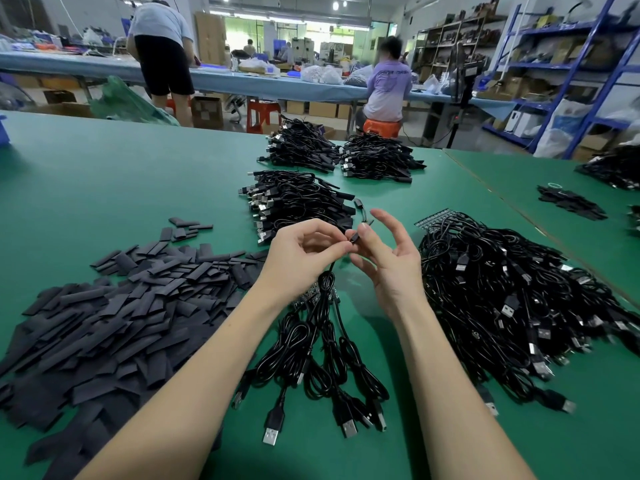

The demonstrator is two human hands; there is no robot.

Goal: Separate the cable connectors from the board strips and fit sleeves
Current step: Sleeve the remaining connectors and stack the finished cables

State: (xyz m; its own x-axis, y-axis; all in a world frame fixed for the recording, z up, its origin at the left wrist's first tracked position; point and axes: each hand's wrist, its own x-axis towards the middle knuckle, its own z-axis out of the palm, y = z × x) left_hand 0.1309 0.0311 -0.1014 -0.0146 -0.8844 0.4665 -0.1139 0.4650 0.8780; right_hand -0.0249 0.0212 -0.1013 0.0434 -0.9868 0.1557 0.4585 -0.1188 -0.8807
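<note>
Pinching one thin black cable's small connector end (353, 238) above the green bench (104, 174).
Left hand (304, 254) fingers and right hand (388, 258) thumb and forefinger grip it raised, likely for sleeving; flat black sleeves (114, 306) lie heaped within left reach.

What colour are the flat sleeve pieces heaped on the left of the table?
The flat sleeve pieces are matt black, on the green table; head view.

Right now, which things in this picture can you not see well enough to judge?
- Head view: the cable end is mostly hidden by the fingers of the left hand and the right hand, so sleeve fit is unclear.
- Head view: the board strip under the left wrist is mostly covered.
- Head view: the sleeve pile is cut off by the left edge.
- Head view: the far cable pile is cut off by the right edge.
</note>
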